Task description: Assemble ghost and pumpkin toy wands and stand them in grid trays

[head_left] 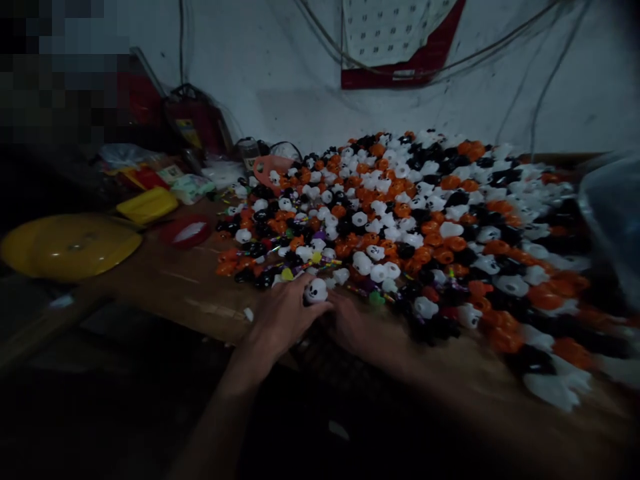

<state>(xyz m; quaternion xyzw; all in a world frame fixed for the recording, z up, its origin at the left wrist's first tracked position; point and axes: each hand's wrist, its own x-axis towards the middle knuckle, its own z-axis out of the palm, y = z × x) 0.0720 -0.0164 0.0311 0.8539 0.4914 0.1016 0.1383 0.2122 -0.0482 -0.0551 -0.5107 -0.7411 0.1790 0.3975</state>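
My left hand is closed around a small white toy head with a dark-eyed face, held at the table's front edge. Close beside it on the right is my right hand, blurred, with its fingertips meeting the left thumb; whether it grips anything is hidden. Behind both hands spreads a large heap of small plastic figures in white, orange and black, some shaped like ghosts and pumpkins. Thin striped colourful sticks and a green piece lie among the nearest figures.
At the left are a yellow rounded object, a yellow box-like item and a red round dish. A pinkish-orange basket stands behind the heap's left side. A translucent bag or tub borders the right. Wires cross the wall below a calendar.
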